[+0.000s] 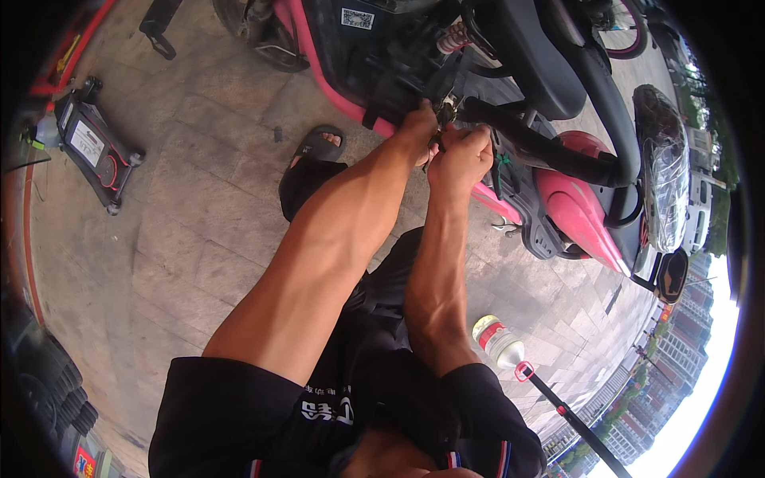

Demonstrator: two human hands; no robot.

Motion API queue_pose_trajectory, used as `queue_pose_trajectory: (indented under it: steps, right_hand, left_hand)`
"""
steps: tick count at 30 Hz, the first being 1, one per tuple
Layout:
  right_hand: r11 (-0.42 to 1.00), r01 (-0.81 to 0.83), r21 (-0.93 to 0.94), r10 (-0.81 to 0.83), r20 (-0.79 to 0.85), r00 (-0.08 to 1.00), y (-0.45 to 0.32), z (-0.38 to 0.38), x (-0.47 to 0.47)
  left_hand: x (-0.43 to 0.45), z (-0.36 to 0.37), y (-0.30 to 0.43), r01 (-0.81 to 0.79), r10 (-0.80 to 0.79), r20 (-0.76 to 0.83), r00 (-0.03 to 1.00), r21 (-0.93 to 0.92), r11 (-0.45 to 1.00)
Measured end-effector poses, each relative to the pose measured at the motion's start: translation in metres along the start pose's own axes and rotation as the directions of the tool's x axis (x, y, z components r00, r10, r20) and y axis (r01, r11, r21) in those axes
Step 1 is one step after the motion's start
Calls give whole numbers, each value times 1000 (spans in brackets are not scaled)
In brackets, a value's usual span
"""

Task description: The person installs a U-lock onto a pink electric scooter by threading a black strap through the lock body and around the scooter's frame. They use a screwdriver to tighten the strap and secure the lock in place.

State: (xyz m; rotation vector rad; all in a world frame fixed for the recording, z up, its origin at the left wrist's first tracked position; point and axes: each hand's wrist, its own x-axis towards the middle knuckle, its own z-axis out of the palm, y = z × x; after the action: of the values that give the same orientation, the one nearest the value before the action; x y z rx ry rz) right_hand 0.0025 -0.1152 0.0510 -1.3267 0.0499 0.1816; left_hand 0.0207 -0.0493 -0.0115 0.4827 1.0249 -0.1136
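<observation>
A pink and black electric scooter (562, 191) stands before me. My left hand (419, 132) is at its side, the fingers curled beside a small brass-coloured metal fitting (447, 110). Just right of it, my right hand (461, 154) is bent into a fist, its fingertips pinched on a thin dark part (440, 138) below the fitting. The hands nearly touch, and they hide most of what lies between them; whether the left one holds anything is unclear. Above the fitting shows a red coil-spring shock absorber (452, 39). A green tie (503, 161) hangs right of my right hand.
Around my hands are the scooter's black tubular bar (538, 143) and black seat (541, 66). My sandalled foot (323, 142) is on the paving. A low wheeled black device (92, 143) lies left. A labelled plastic bottle (497, 340) and a black pole (577, 424) are at lower right.
</observation>
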Motion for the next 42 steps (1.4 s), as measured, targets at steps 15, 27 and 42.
queue_pose_trajectory:
  steps: [15,27,42]
  right_hand:
    - [997,46,55,-54,147,988,-20,-38,-15]
    - [870,-104,481,27,165,986,-9,-97,29]
    - [809,249,-532,45,478,877,-9,-72,21]
  left_hand:
    - [-20,0,6,38,-42,27,999,143,989]
    - [-6,-18,12,98,-143,216,966,206,974]
    - [-13,-17,10,-15,-16,137,990,218,976]
